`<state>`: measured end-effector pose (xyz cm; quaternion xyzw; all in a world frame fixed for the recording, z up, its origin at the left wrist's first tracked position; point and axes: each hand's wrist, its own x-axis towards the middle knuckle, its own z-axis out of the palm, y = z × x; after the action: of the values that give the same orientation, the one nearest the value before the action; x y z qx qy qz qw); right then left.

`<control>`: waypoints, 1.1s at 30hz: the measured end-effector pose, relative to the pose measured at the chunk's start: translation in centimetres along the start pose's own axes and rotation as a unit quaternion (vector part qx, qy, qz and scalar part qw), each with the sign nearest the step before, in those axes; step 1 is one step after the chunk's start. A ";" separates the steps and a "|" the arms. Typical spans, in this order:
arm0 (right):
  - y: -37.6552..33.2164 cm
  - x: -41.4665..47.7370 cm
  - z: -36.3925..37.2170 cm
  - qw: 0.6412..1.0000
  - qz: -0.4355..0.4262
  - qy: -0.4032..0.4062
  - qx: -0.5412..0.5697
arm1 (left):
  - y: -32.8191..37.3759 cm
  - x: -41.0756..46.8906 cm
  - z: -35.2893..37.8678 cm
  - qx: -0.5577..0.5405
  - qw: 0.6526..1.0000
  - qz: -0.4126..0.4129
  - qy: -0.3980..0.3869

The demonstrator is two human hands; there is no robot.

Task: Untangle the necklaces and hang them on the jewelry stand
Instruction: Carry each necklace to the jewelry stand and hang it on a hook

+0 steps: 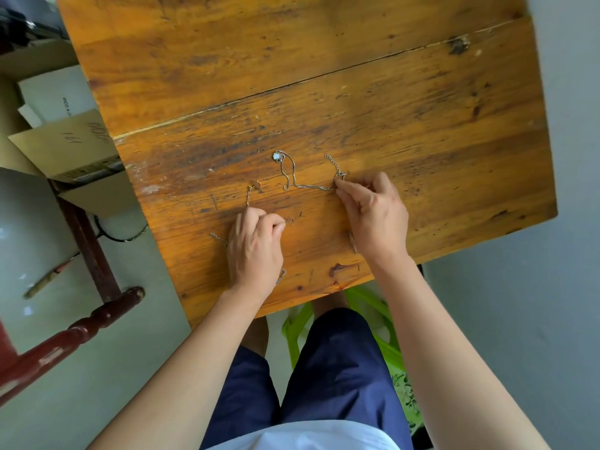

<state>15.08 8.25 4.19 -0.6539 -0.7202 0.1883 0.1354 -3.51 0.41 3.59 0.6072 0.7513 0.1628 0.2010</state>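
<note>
Right hand (373, 216) pinching thin silver chain (308, 186); left hand (255, 251) pinching gold chain (248, 196), worn wood table (324, 76).

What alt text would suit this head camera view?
Seen from above, a person's left hand pinches a gold necklace while the right hand pinches a silver necklace, both chains lying apart on a worn wooden table. No jewelry stand is visible.

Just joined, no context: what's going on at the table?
A person seated at a worn wooden table is sorting thin chains. The right hand pinches one end of a silver chain necklace with a pale pendant; the left hand holds a gold-toned chain with a small tan pendant. The two lie apart. No jewelry stand is in view.
</note>
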 end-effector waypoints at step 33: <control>-8.0 -1.0 -8.2 0.805 0.247 -0.100 0.531 | 3.5 3.4 -12.4 -0.398 0.884 -0.243 -0.020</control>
<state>11.72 7.44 15.12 -0.6131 -0.3317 0.6328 0.3371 -7.39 4.49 15.73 0.2776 0.7428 0.3821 0.4746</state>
